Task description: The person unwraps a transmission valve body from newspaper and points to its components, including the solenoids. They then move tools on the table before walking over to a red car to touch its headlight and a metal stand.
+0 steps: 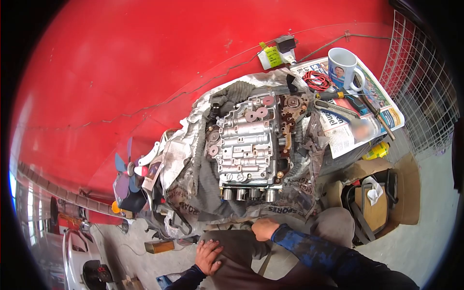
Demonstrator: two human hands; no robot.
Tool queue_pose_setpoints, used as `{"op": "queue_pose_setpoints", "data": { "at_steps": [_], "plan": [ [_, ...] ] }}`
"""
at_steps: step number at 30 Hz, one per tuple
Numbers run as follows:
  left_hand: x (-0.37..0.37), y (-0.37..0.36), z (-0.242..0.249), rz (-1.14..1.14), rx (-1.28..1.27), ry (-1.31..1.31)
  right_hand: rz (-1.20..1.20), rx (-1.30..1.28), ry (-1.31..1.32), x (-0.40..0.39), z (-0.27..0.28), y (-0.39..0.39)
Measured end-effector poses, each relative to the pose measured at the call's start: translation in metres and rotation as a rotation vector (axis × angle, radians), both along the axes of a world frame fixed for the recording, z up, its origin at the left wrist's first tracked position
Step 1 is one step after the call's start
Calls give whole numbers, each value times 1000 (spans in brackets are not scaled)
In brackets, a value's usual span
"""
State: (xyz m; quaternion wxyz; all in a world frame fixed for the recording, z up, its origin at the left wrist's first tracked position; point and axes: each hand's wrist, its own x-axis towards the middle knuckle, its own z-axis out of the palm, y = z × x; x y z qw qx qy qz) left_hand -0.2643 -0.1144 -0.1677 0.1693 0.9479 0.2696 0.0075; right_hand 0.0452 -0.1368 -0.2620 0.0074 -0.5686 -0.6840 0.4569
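Observation:
A silver metal valve body [246,145] with round bores lies on grey cloth and crumpled plastic in the middle of the view. Several cylindrical parts [253,194] line its near edge. My left hand [209,256] rests on my thigh, fingers spread, holding nothing. Beyond my knees, my right hand [265,229] is closed near the front edge of the plastic; what it holds, if anything, is hidden. Neither hand touches the metal part.
A mug [342,67], red wire [317,81] and tools lie on newspaper [338,137] at the right. Below them stands a cardboard box [407,193] with a bag inside. A small fan [129,169] is at the left, with a red surface [145,58] behind.

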Motion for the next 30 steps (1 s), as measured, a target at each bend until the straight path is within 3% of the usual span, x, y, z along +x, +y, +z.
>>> {"op": "queue_pose_setpoints", "data": {
  "at_steps": [30],
  "plan": [
    [-11,4,-2,-17,-27,15,40,22,-43,2,-7,2]
  ]
}}
